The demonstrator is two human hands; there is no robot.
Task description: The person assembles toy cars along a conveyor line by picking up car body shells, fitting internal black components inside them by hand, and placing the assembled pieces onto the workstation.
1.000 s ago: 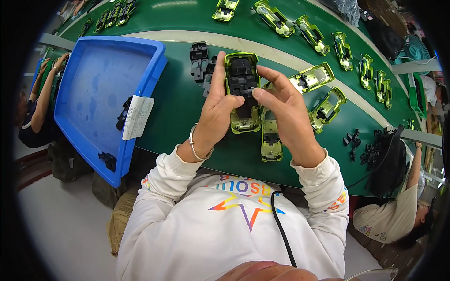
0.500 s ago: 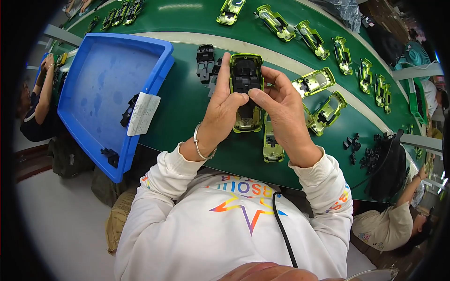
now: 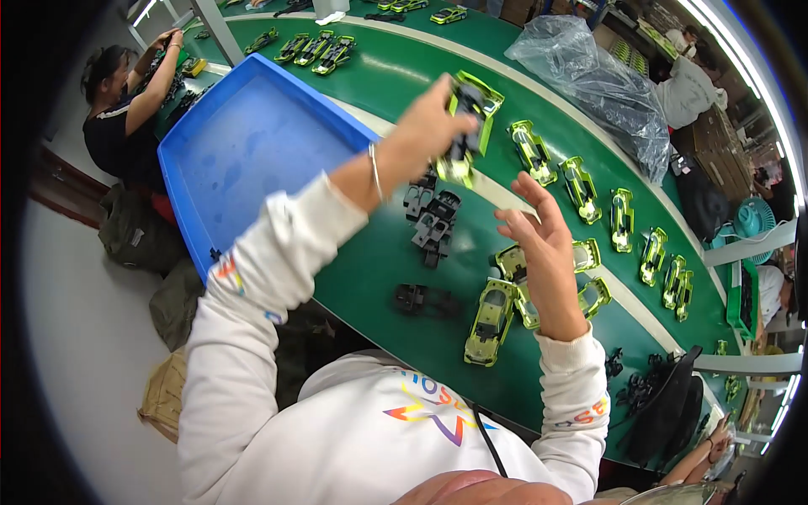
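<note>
My left hand point(image 3: 425, 126) reaches out over the pale strip of the table. It grips the edge of a lime-green toy car body point(image 3: 486, 87), whose underside shows a black plastic insert. Blur softens both the fingers and the car. My right hand point(image 3: 543, 244) is held with its fingers apart and nothing in it, above a cluster of green car bodies. One of these, a car body point(image 3: 490, 324) lying roof up, is nearest my side. Black plastic chassis parts point(image 3: 436, 220) are heaped between my arms, and a single black chassis part point(image 3: 422, 300) lies closer to me.
A large blue tray point(image 3: 273, 61) stands at the left. Along the far lane run several green car bodies point(image 3: 581, 189), with crumpled clear plastic point(image 3: 589, 80) beyond. Small black parts point(image 3: 640, 389) and a black bag point(image 3: 665, 412) sit at the right. A co-worker point(image 3: 126, 118) works at far left.
My hands have separated. The left has carried the car body forward, away from me, while the right has let go and opened. The view has shifted, and a black chassis part now shows near me.
</note>
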